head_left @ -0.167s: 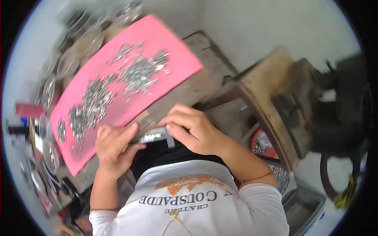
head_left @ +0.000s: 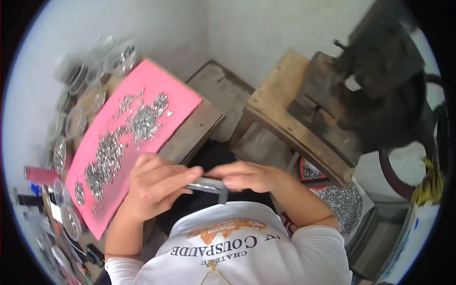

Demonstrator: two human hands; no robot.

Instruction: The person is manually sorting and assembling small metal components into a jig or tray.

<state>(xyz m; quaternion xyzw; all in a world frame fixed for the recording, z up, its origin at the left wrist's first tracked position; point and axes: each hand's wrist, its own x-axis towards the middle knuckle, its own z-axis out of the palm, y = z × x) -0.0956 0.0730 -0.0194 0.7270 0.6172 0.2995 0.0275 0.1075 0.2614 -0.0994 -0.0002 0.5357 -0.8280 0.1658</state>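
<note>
Both of my hands are raised in front of my waist, on either end of a slim dark-grey bar (head_left: 206, 185). A short grey tab (head_left: 223, 195) hangs down at its right end. My left hand (head_left: 159, 183) grips the left end, fingers over the top and thumb below. Closed around the other end is my right hand (head_left: 249, 176), its fingers near the tab. To the left, small shiny metal pieces (head_left: 145, 123) lie scattered in patches on a pink ribbed mat (head_left: 175, 95). What the bar is exactly, I cannot make out.
Clear round tubs (head_left: 76, 121) line the mat's far-left side. At the right a dark machine (head_left: 380, 95) stands on a wooden bench (head_left: 275, 90). Below it are a container full of metal pieces (head_left: 342, 204), a red-rimmed bowl (head_left: 304, 166) and a grey bin (head_left: 384, 237).
The view has swung right, showing more of the machine. My hands have come a little to the right and down with the bar, which tilts differently; its shiny face no longer shows.
</note>
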